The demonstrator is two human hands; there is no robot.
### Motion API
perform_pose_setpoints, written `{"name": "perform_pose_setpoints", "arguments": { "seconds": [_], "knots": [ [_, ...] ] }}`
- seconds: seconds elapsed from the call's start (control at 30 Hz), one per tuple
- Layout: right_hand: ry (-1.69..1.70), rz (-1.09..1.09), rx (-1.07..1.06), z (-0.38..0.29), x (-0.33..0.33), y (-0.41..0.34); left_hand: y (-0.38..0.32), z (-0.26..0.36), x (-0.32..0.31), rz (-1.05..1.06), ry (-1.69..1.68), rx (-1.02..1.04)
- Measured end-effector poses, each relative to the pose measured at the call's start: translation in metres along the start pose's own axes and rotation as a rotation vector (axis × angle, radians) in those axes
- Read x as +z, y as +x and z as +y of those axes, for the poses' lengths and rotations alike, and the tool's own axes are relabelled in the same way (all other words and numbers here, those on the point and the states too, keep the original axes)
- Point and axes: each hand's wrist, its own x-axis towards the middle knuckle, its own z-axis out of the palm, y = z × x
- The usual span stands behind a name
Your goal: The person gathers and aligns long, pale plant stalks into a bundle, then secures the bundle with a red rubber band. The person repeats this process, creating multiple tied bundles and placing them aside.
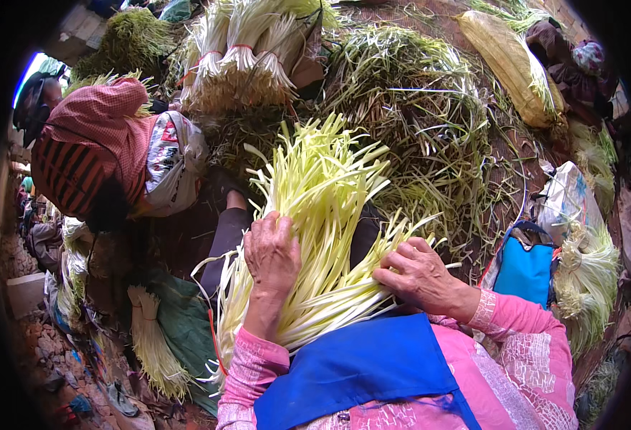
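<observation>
A large loose pile of pale yellow blanched chives (315, 199) lies across my lap, its leaf tips pointing away from me. My left hand (272, 255) rests on the pile's left side with its fingers curled into the leaves; its fingertips are partly hidden. On the right, my right hand (420, 277) grips a smaller bunch of chives (347, 309) that slants away from the main pile. White stem ends spread out beside my left forearm. A blue apron (358, 371) covers my front below the chives.
Bundles tied with red bands (240, 59) stand ahead, beside a heap of leaf trimmings (412, 102). A person in a checked shirt (95, 129) sits close at left. One tied bundle (151, 333) lies on green sheeting (186, 328). At right are a blue bag (525, 269) and more bundles (584, 274).
</observation>
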Motion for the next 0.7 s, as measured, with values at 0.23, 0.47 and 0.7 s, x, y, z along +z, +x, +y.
{"name": "perform_pose_setpoints", "arguments": {
  "seconds": [0.23, 0.47, 0.7],
  "knots": [
    [-0.034, 0.201, -0.095, 0.024, 0.006, 0.056, -0.029, 0.044, -0.042, -0.021, -0.239, 0.312],
    [0.053, 0.338, 0.013, 0.038, -0.010, 0.066, -0.029, 0.027, -0.019, 0.023, -0.147, 0.136],
    [0.105, -0.035, -0.016, -0.013, -0.005, -0.029, -0.025, 0.028, -0.017, 0.028, -0.179, 0.121]
  ]
}}
